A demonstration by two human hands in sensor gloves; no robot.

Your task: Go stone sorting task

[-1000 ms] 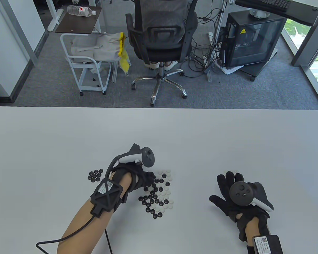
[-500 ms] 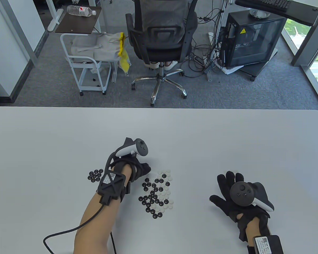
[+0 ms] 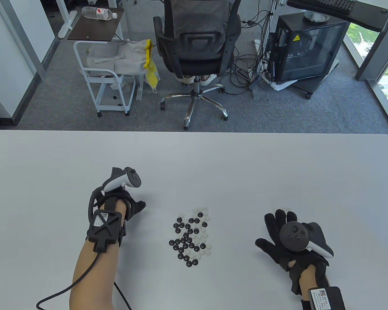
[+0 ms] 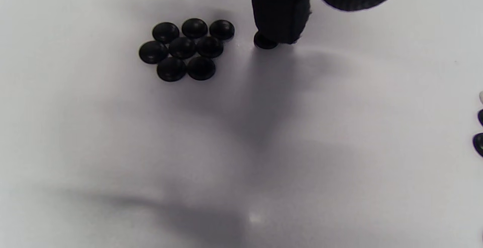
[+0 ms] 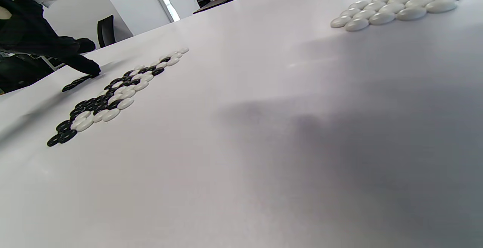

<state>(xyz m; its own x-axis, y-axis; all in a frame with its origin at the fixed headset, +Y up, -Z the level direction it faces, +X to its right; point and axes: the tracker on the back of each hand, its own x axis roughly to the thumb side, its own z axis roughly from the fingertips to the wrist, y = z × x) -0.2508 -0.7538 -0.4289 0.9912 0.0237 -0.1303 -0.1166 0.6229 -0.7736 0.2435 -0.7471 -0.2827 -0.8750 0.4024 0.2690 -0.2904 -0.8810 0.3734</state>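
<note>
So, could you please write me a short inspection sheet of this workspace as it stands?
Surface: white table, stones lying directly on it.
Job's things: mixed pile at centre; black group of eight by the left hand; white group near the right hand.
Clutter: nothing seen on the table.
Grippers: left hand, fingertip on one black stone beside the black group; right hand lies flat, fingers spread.
Cables: glove cable trails from the left wrist.
Surroundings: office chair, cart, computer case.

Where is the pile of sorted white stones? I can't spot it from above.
The cluster of glossy white Go stones shows in the right wrist view, upper right on the white table, apart from the mixed black-and-white stone pile; in the table view the right hand hides most of it.
</note>
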